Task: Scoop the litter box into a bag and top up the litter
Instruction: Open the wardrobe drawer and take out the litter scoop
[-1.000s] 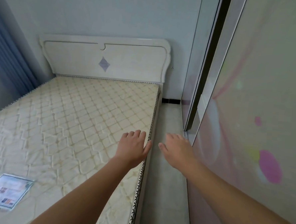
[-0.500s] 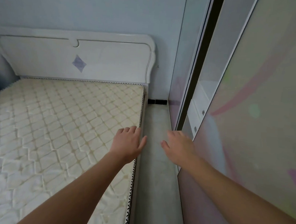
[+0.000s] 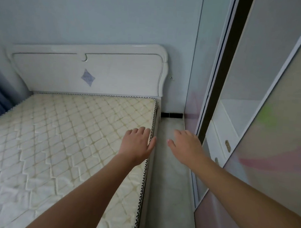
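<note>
Headboard (image 3: pixel 89 71) now lower, wardrobe drawers (image 3: pixel 218 141) nearer.

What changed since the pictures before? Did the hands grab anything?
Nothing was grabbed. The view swung right, then back a little: the paper on the mattress is out of sight, and the wardrobe's drawers now show. Both hands stayed open and empty, the left hand over the mattress edge, the right hand over the floor strip beside the bed.

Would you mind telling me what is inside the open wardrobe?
Inside the wardrobe, white drawers with metal handles show below a bare shelf. The sliding door covers the rest.
</note>
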`<state>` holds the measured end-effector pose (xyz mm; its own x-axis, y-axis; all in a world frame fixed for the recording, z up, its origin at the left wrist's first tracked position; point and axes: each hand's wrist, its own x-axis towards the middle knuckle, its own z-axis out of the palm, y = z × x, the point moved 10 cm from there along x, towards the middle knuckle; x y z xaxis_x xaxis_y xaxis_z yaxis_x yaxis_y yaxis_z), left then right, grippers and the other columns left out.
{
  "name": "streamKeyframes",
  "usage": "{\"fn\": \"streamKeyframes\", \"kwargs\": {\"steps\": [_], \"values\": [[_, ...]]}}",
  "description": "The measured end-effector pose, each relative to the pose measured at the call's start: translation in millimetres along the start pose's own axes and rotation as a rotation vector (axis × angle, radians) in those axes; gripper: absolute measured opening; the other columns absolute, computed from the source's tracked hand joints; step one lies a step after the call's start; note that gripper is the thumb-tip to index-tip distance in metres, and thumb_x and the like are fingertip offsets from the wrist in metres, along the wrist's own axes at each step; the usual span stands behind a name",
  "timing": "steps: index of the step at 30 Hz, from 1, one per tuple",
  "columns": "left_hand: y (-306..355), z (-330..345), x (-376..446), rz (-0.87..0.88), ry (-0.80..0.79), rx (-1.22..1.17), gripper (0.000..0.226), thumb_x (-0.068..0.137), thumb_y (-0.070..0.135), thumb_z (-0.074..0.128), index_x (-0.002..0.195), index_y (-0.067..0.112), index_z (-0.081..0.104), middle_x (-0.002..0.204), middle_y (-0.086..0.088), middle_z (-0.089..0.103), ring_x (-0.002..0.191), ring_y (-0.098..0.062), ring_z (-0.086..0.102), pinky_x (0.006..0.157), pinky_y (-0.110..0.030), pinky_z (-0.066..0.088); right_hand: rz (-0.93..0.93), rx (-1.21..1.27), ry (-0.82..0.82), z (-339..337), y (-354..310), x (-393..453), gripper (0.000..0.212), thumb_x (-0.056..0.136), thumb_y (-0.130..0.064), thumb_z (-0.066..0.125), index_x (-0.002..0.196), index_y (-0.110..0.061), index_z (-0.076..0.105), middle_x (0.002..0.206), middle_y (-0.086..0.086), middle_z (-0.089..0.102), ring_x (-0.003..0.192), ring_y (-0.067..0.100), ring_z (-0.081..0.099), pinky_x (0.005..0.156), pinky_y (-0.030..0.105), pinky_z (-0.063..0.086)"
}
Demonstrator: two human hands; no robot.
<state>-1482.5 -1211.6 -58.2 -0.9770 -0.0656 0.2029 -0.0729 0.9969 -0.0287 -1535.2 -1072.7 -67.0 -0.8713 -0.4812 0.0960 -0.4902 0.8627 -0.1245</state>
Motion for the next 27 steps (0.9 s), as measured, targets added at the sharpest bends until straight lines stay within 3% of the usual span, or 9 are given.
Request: {"fn": "streamKeyframes", "kwargs": {"steps": [11,20,27], "values": [[-75,67,141,0.013,-0.067,-0.002,0.067,0.093,0.056,0.008,0.122,0.017,0.053,0.122,-0.002,0.059,0.11,-0.025,0.057,0.096,-0.038,0.042,0.025,-0.008,-0.072,50,16,157,0.04,0.098,-0.047,0.032,0.114,-0.015,0.052,0.118,0.005,0.06,0.111,0.025,0.051,0.092,0.038,0.039],[-68,90,280,0.173,-0.043,-0.047,0.065,0.094,0.056,0.013,0.124,0.015,0.054,0.125,-0.004,0.06,0.111,-0.027,0.057,0.096,-0.041,0.043,0.134,0.008,-0.016,36,71,262,0.04,0.098,-0.045,0.033,0.115,-0.016,0.053,0.112,0.005,0.061,0.103,0.023,0.052,0.088,0.038,0.041],[-64,104,356,0.191,-0.035,-0.05,0.067,0.093,0.056,0.01,0.122,0.016,0.056,0.124,-0.002,0.06,0.11,-0.026,0.058,0.095,-0.039,0.043,0.152,0.021,-0.017,39,105,331,0.041,0.099,-0.044,0.033,0.122,-0.016,0.051,0.119,0.004,0.059,0.11,0.022,0.05,0.094,0.036,0.039]]}}
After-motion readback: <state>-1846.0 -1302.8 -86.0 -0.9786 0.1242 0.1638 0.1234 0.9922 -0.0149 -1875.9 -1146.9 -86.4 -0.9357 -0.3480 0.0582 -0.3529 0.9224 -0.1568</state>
